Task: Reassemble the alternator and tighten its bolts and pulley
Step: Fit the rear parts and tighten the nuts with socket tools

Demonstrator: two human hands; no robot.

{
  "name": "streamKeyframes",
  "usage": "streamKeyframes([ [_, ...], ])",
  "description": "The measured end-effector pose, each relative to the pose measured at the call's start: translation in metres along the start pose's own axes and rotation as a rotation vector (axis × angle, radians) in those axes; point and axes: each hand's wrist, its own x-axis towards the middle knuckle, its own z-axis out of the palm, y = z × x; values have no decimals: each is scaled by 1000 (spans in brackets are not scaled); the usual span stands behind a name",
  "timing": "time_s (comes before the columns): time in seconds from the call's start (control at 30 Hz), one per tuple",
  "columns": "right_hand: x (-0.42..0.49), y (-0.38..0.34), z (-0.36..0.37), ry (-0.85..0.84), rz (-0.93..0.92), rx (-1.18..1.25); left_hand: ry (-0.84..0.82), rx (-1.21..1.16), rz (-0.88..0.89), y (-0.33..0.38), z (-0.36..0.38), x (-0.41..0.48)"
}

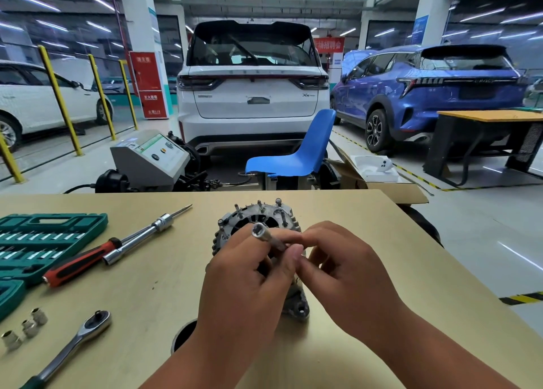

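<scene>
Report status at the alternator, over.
Left hand and right hand pinch a long socket. The alternator sits on the table behind them, bolts sticking up. The ratchet lies off left, nothing blocking.

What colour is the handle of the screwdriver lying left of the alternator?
Screwdriver handle: red with black inlays; head view.

bright overhead strip lighting | soft shadows | floor glare | wide-angle edge distortion

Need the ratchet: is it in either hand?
No, the ratchet lies on the table; the left hand and right hand hold a long socket.
</scene>
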Motion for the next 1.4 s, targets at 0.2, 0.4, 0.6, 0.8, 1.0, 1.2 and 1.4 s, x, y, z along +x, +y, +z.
streamKeyframes([
  [0.2,1,0,0,-27,-3,19,-6,-13,-8,1,0,1],
  [0.4,1,1,1,5,4,17,-2,-29,-30,0,2,-1],
  [0.6,1,0,1,12,-7,35,7,7,17,3,1,1],
  [0.8,2,0,0,15,-3,7,-25,-36,13,1,1,0],
  [1.0,1,-1,1,44,20,-20,-18,-31,14,1,1,0],
  [1.2,2,0,0,17,3,-10,-27,-23,24,0,1,1],
  [1.4,2,-2,1,20,30,-23,-19,-26,24,2,1,1],
])
